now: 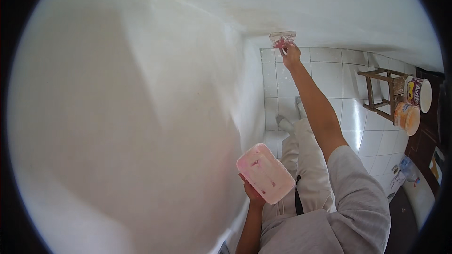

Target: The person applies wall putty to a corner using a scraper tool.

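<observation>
My right hand (291,55) reaches far forward at the end of a stretched arm, closed round the handle of a putty knife (282,36). The knife has a wide, smeared blade and a reddish handle part. Its blade lies at the lower part of the white wall ahead, near the corner; whether it touches cannot be told. Close to my body, my left hand (253,193) holds a pink rectangular plastic tub (266,174) from beneath and the side. Pale paste coats the tub's inside, with a few pinkish bare patches. Most of the left fingers are hidden behind the tub.
A large white wall (117,127) fills the left side. White floor tiles (325,77) carry pale specks near the corner. At the right are a wooden stool (376,89), a white-and-purple bucket (419,93), an orange-stained bucket (407,118) and a clear plastic bottle (408,169).
</observation>
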### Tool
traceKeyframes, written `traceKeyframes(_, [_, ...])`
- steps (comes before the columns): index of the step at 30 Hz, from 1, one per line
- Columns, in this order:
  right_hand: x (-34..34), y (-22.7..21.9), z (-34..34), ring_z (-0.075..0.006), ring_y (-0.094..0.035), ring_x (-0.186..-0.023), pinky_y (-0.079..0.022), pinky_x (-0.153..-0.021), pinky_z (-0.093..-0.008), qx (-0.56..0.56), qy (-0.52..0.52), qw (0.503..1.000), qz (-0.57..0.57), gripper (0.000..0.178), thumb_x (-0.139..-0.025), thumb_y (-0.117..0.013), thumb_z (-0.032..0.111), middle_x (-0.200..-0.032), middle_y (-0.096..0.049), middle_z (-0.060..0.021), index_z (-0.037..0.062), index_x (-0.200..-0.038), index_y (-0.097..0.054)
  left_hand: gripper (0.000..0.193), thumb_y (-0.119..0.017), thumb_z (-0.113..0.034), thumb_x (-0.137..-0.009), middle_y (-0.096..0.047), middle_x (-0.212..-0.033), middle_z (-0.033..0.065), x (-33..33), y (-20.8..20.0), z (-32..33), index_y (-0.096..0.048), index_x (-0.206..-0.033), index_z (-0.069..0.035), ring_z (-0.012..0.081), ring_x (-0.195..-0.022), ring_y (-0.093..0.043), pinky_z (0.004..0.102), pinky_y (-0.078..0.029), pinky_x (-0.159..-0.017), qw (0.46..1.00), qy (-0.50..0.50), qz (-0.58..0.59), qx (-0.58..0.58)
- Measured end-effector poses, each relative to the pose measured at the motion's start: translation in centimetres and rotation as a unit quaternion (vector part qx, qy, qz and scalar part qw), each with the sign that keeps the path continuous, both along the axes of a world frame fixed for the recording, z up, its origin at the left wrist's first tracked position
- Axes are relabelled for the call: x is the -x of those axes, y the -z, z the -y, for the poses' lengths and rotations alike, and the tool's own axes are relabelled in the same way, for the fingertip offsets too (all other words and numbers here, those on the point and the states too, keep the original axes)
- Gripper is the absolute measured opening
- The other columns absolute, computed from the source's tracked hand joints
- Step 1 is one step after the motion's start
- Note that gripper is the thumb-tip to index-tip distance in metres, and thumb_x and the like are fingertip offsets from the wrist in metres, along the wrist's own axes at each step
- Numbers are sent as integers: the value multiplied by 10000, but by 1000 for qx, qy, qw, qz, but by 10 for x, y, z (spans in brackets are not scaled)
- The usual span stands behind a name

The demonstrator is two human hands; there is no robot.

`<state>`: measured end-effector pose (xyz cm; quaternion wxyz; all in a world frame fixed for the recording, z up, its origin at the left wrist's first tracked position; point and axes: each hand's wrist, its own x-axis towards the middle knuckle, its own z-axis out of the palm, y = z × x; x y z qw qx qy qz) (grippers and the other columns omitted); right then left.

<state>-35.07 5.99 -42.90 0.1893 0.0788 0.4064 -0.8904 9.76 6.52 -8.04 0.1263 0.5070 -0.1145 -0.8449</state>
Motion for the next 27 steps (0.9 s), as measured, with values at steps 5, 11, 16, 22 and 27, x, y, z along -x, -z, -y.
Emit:
traceKeyframes(5, [-12, -179, 44, -201, -564, -922, -483, -824, -354, 87, 137, 961, 224, 110, -882, -521, -4, -962, -577, -99, -4, -990, -537, 667, -372, -644, -924, -507, -1317, 65, -23, -1, 15, -421, -1370, -150, 297, -1197, -496, 498, -414, -1006, 999, -7, 30, 39])
traceKeyframes(11, [-62, -200, 59, -182, -582, -869, -498, -830, -351, 86, 156, 967, 179, 98, -880, -544, 1, -884, -607, -56, 38, -964, -578, 680, -349, -648, -928, -502, -1333, 74, -8, -11, 14, -402, -1389, -150, 304, -1217, -489, 502, -416, -1014, 1000, -21, 7, 5])
traceKeyframes(16, [-40, -49, 108, -220, -590, -898, -539, -816, -353, 87, 78, 920, 373, 160, -867, -491, -50, -948, -594, -104, 10, -998, -559, 671, -360, -641, -929, -506, -1330, 69, -3, -5, 6, -414, -1382, -148, 299, -1206, -496, 500, -422, -1006, 1000, -5, 1, -2])
traceKeyframes(22, [0, -114, 148, -289, -574, -964, -551, -831, -355, 150, 101, 919, 351, 215, -906, -428, -51, -1077, -523, -182, -72, -1119, -435, 660, -370, -627, -934, -512, -1324, 68, -22, 7, 14, -429, -1365, -131, 289, -1201, -498, 480, -424, -1006, 999, -40, 21, 4])
traceKeyframes(27, [-8, -258, 97, -300, -559, -1006, -515, -932, -381, 222, 65, 917, 325, 222, -921, -449, -43, -1085, -514, -195, -104, -1134, -431, 641, -370, -611, -943, -514, -1322, 69, -4, -11, 13, -429, -1364, -131, 285, -1211, -490, 472, -408, -1022, 999, -50, -21, 1])
